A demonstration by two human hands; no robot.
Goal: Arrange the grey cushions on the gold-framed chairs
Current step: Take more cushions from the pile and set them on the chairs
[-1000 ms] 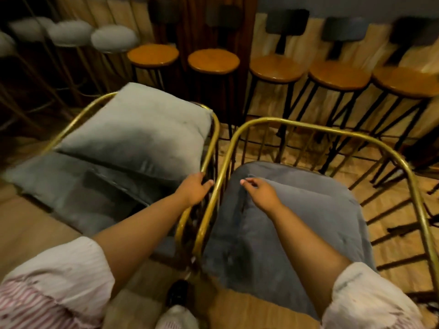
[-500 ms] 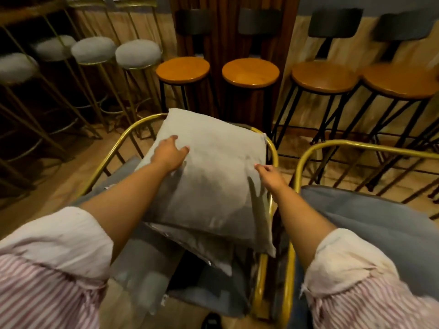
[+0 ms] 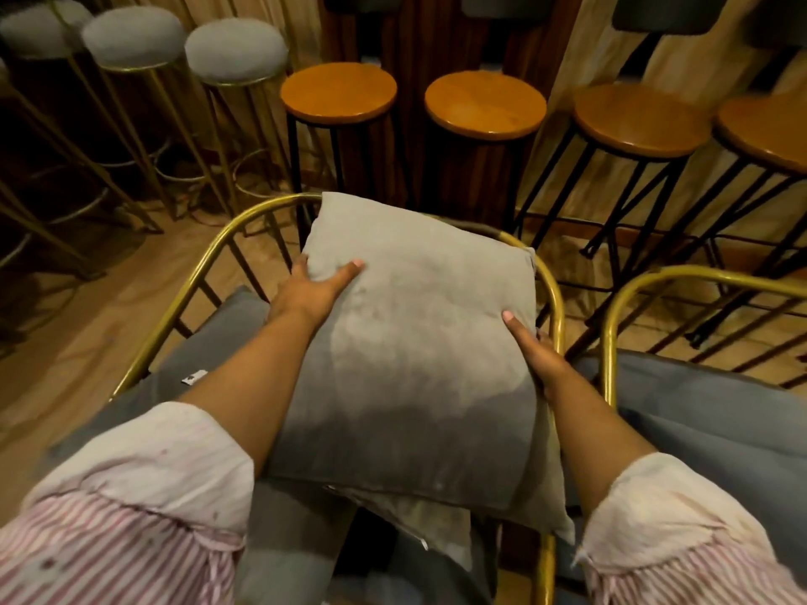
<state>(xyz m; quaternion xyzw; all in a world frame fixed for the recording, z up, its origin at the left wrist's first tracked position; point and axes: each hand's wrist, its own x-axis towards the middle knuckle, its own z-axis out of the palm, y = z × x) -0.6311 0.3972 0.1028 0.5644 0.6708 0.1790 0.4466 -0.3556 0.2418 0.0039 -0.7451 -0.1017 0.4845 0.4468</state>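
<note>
Gripping a grey cushion (image 3: 419, 364) from both sides, the person holds it over the seat of a gold-framed chair (image 3: 209, 251). The left hand (image 3: 312, 290) clasps the cushion's left edge near its far corner, thumb lying flat on the top face while the other fingers curl out of sight underneath. The right hand (image 3: 539, 351) takes the right edge — thumb on top, the rest tucked behind the fabric. Both sets of fingers are closed on the cushion.

The cushion tilts, its far end leaning against the curved top rail of the chair's back and its near end lower, toward the camera. Beneath its near edge a second, paler cushion (image 3: 419, 524) peeks out, and under that lies the chair's darker grey seat pad (image 3: 218, 338), which carries a small white tag on its left part.

Just to the right stands another gold-framed chair (image 3: 655, 279) with its own grey seat pad (image 3: 707, 421) — the two frames nearly touch. Both forearms come out of rolled, pink-striped sleeves (image 3: 131, 508).

Behind the chairs a row of stools lines the wall: three with grey padded tops (image 3: 236, 50) on thin gold legs at the left, then four with round wooden seats (image 3: 338, 91) on black legs. The floor (image 3: 87, 325) is light wood.
</note>
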